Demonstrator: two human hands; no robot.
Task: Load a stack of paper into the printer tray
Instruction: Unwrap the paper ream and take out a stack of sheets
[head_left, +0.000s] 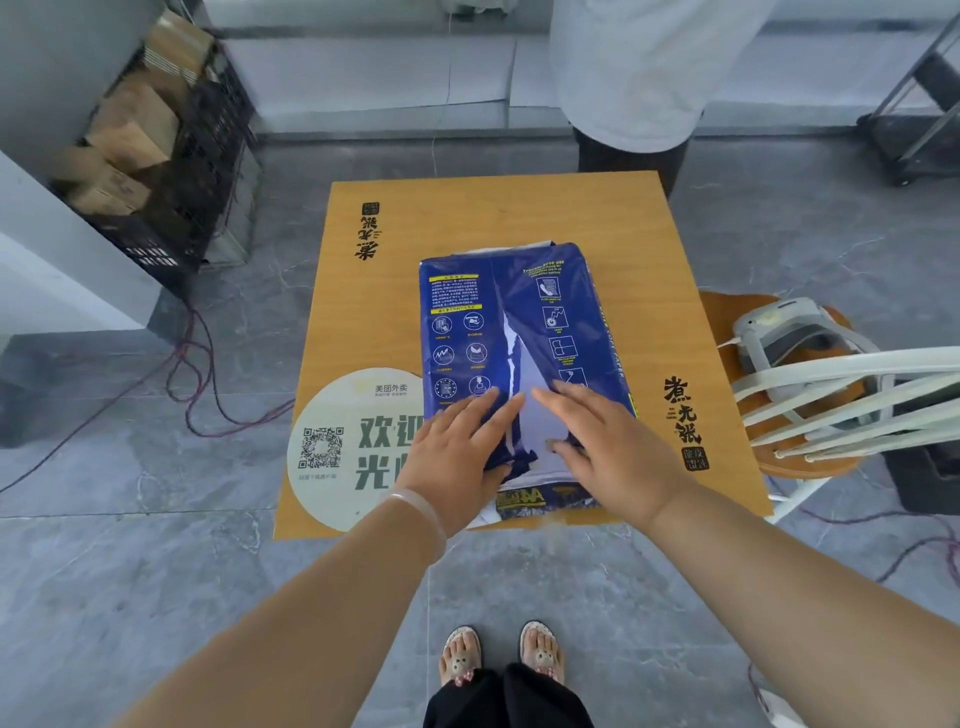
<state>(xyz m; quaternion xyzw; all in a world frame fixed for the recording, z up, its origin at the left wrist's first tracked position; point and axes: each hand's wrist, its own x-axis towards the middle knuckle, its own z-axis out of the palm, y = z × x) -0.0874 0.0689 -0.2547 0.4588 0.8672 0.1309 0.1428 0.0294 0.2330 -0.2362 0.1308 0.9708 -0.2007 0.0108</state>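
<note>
A ream of paper in a blue printed wrapper (550, 312) lies lengthwise on the small wooden table (519, 218). The wrapper is torn open along its middle, and white paper (543, 421) shows in the gap. My left hand (462, 457) rests on the left flap at the near end, fingers on top and thumb at the torn edge. My right hand (608, 447) holds the right flap the same way, thumb on the exposed paper side. No printer tray is in view.
A person in a white shirt (639, 67) stands just behind the table. A round QR-code sticker (337, 447) is on the table's near left. A stool with a grey-white device (795, 338) and a white chair back (852, 395) crowd the right. Crates of boxes (156, 156) and floor cables (208, 374) lie left.
</note>
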